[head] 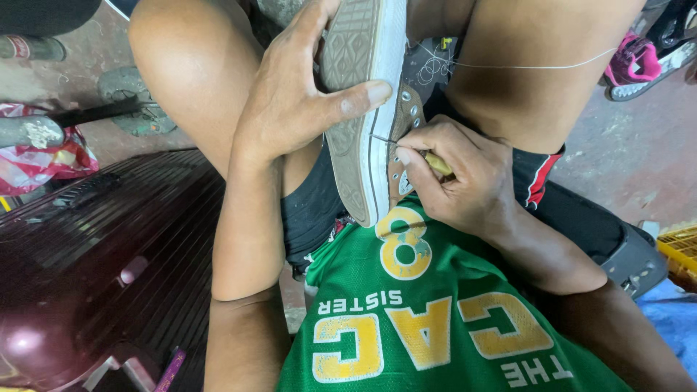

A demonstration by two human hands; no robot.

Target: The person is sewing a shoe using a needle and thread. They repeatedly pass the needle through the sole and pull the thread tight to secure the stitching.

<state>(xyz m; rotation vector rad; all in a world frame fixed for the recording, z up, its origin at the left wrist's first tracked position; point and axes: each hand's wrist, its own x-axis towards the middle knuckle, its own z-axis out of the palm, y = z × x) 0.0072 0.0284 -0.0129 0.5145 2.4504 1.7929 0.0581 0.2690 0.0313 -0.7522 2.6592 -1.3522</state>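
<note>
Red plastic bag (33, 156): crumpled red-and-white packaging at the left edge of the frame, on the concrete floor, a dark shoe lying on top of it.
Yellow crate (680, 250): slatted plastic, at the right edge, lower half.
Dark red ribbed case (94, 254): glossy, filling the lower left.
Pink shoe (639, 62): upper right corner, well apart from the work.
Green jersey (435, 319): bottom centre, with yellow lettering and a yellow numeral.
Sneaker (363, 94): top centre, brown canvas upper with a white sidewall, held on its side between the knees, grey patterned sole facing left.
Left hand (290, 101): wrapped over the sole from the left, thumb stretched across the white sidewall and pressing on it, fingers curled behind the shoe; forearm rising from the bottom of the frame.
Right hand (457, 178): just right of the sneaker, fingers pinched shut around a yellow-handled awl (435, 161).
Awl tip: thin metal point touching the seam where canvas meets sidewall.
White thread (537, 65): taut line running from the shoe towards the upper right across the thigh.
</note>
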